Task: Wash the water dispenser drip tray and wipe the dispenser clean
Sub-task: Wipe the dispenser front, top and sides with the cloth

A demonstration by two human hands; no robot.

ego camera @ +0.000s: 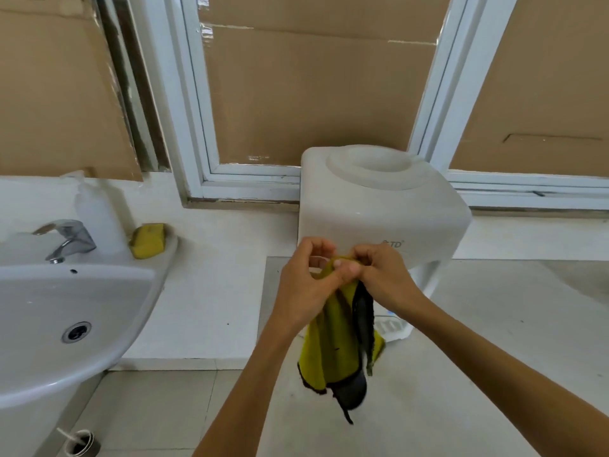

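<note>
A white tabletop water dispenser [379, 206] stands on a grey counter [510, 324] below the window, its top well without a bottle. In front of it, my left hand [303, 285] and my right hand [379, 275] both pinch the top edge of a yellow and dark grey cloth [336, 344], which hangs down between my forearms. The slotted white drip tray [390, 326] shows partly at the dispenser's foot, just right of the cloth; the taps are hidden behind my hands.
A white washbasin [66, 311] with a chrome tap [66, 239] is at the left. A yellow sponge [148, 240] lies on its rim beside a white bottle [95, 212]. Cardboard covers the window panes. A small round container [79, 443] sits on the floor.
</note>
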